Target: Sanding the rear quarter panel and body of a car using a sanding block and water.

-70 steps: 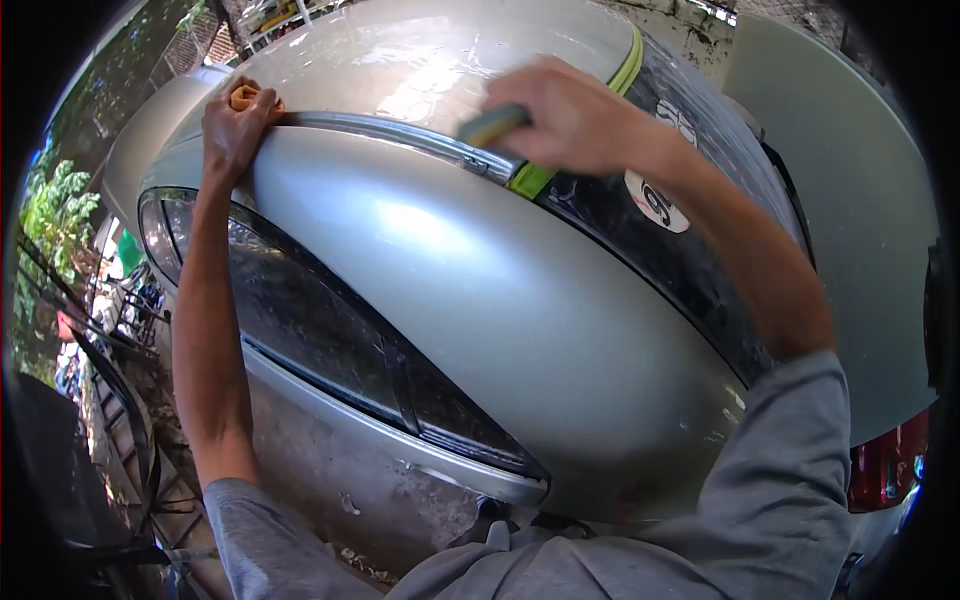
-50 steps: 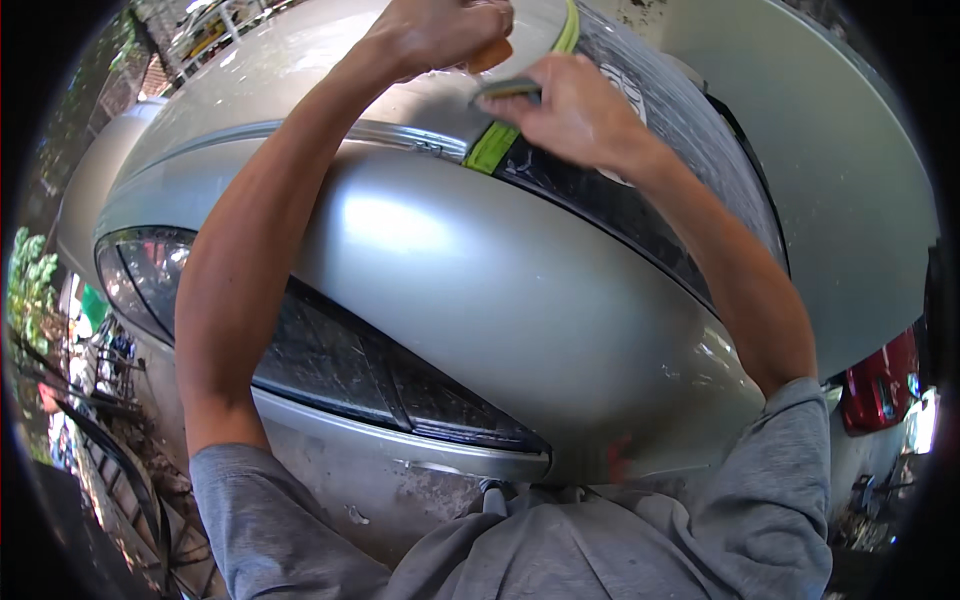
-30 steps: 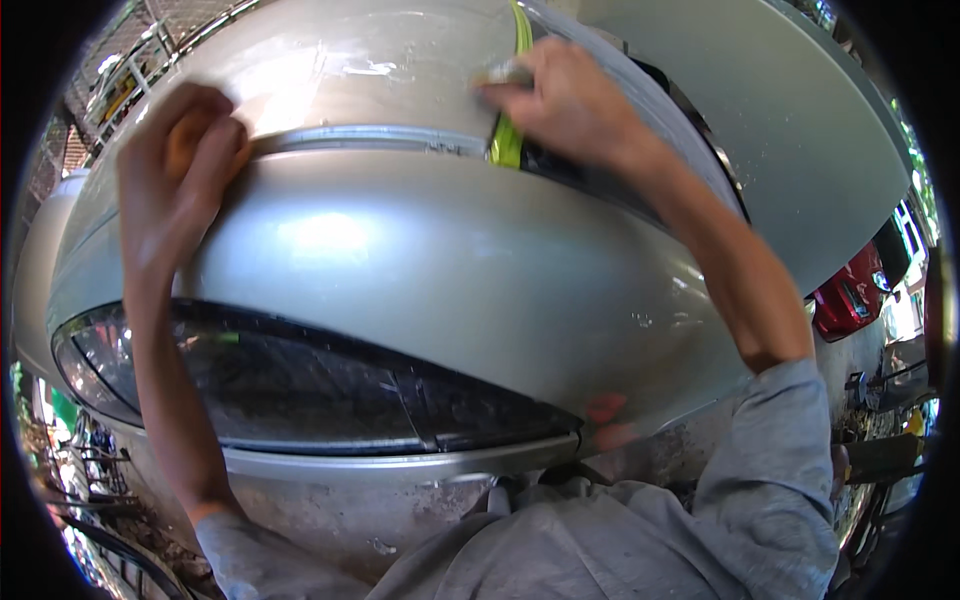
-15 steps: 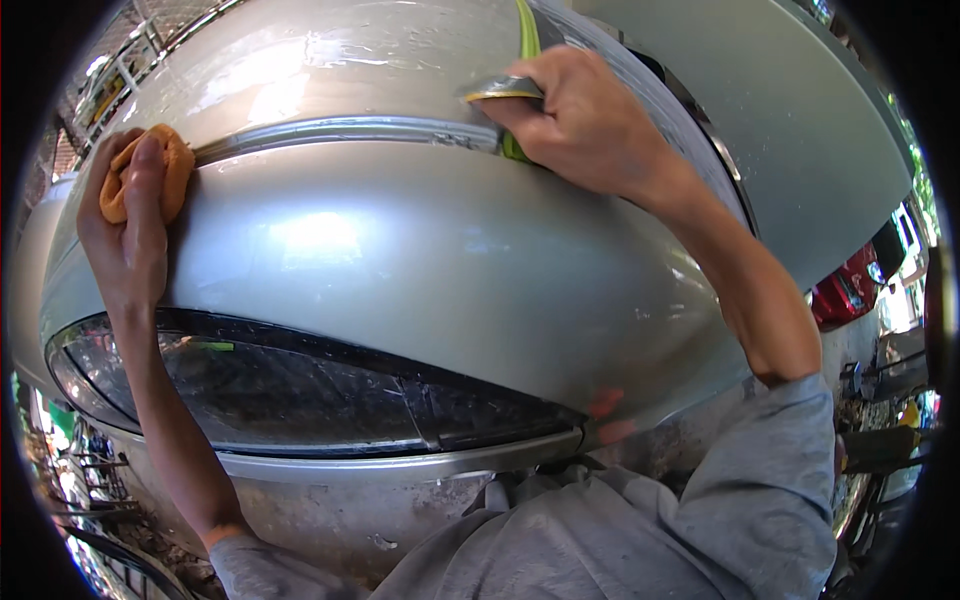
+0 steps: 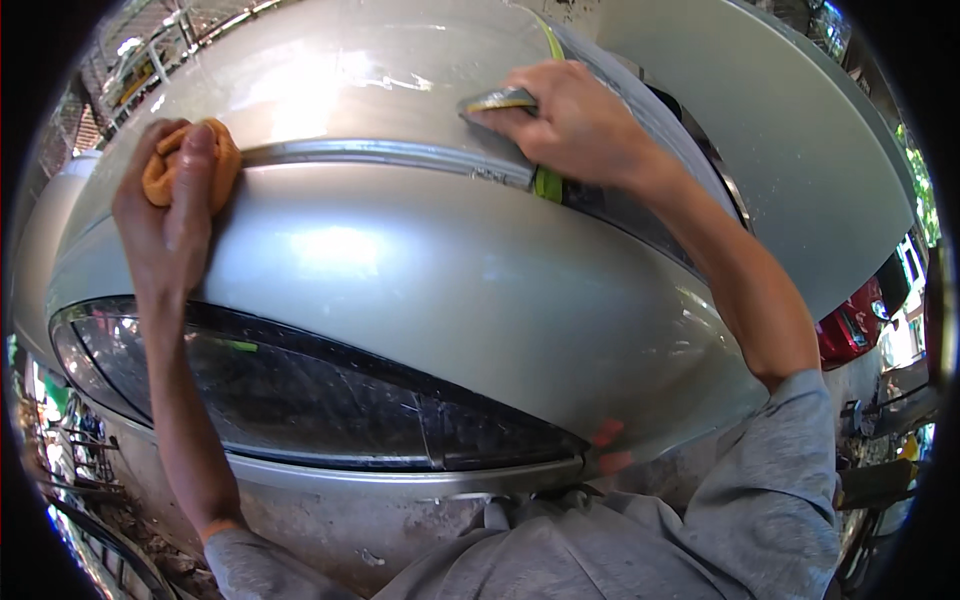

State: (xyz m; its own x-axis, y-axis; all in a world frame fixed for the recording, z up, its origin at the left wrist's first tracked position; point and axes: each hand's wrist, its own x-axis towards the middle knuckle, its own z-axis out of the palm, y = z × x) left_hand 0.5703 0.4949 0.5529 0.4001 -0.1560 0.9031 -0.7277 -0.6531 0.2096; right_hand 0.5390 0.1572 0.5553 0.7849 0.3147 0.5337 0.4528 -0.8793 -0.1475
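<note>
Squeezing soft-looking, rolled orange sponge (image 5: 222,168) at ten, I grip the bendy-looking grey-and-yellow pad (image 5: 503,99) by its end at twelve o'clock.

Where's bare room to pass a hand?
Barest: the curved silver panel between the grey metal trim strip and dark side window; then the pale glossy roof above the strip, between left hand and right hand. Crowded: the strip's left end, with the left hand's soft orange roll; right end, with lime-green tape and the right hand's dark, yellow-edged pad.
</note>
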